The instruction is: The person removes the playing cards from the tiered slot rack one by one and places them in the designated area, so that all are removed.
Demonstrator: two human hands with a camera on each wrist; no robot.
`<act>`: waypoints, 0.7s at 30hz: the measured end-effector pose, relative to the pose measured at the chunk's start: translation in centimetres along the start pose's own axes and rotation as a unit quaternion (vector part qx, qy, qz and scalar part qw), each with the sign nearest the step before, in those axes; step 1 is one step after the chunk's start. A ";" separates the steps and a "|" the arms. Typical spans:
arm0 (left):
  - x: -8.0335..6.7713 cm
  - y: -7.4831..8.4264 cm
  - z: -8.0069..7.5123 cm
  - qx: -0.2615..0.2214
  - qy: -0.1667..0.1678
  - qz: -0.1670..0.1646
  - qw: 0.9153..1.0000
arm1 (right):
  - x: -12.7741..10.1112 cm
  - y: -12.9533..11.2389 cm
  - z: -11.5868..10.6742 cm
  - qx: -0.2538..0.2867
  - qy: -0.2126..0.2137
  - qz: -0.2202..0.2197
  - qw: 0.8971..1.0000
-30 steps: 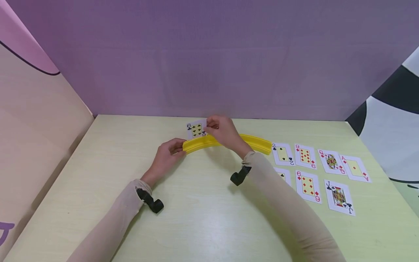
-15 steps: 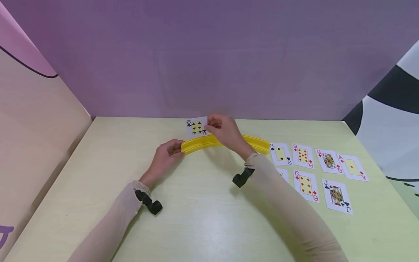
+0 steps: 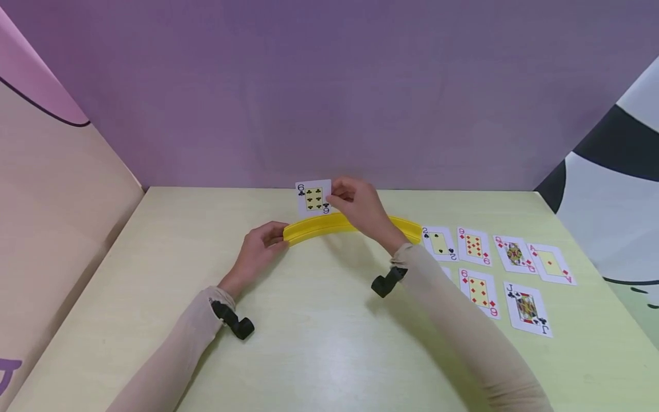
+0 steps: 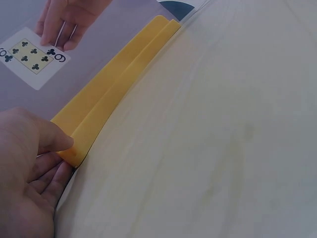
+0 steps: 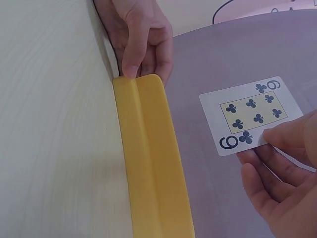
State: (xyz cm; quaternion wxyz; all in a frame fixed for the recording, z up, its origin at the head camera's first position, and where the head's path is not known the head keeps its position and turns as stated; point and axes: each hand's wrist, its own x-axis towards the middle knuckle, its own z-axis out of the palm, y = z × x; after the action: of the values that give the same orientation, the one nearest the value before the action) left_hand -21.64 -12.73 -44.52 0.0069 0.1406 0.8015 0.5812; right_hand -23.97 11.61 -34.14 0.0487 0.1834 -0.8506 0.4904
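Note:
A curved yellow card holder [image 3: 329, 224] lies across the far middle of the table. My left hand [image 3: 258, 252] pinches its left end, thumb on the near face, as the left wrist view shows. Between thumb and fingers of my right hand [image 3: 362, 212] is a six of clubs playing card [image 3: 313, 198], gripped at its right edge. The card faces me and stands just above and behind the holder. In the right wrist view the six of clubs [image 5: 252, 115] is apart from the holder [image 5: 153, 158], with the purple backdrop behind it.
On the right lie face-up cards in two rows, among them a two of spades [image 3: 439, 244], a queen of diamonds [image 3: 515, 254], an ace of diamonds [image 3: 551, 264] and a jack of clubs [image 3: 527, 309]. My right sleeve covers part of one card. A purple backdrop [image 3: 340, 103] rises behind the table.
The six of clubs has risen away from the holder in my right hand and now stands more upright. My left hand keeps its hold on the holder's left end.

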 end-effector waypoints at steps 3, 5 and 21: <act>0.0 -0.1 0.0 0.004 0.003 0.003 1.000 | 0.0 0.1 -0.1 0.002 -0.001 -0.001 1.000; 0.0 -0.2 0.0 0.007 0.004 0.006 1.000 | -0.1 0.2 -0.2 0.003 -0.002 -0.001 1.000; 0.3 -0.1 0.2 0.010 0.001 0.003 1.000 | -1.9 1.1 -1.9 -0.009 0.009 -0.019 1.000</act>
State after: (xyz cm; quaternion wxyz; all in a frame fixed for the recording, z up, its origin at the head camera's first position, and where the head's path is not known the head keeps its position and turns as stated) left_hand -21.91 -12.54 -44.63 0.0026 0.1426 0.8066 0.5737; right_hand -22.77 14.21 -34.58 0.0675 0.1947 -0.8508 0.4834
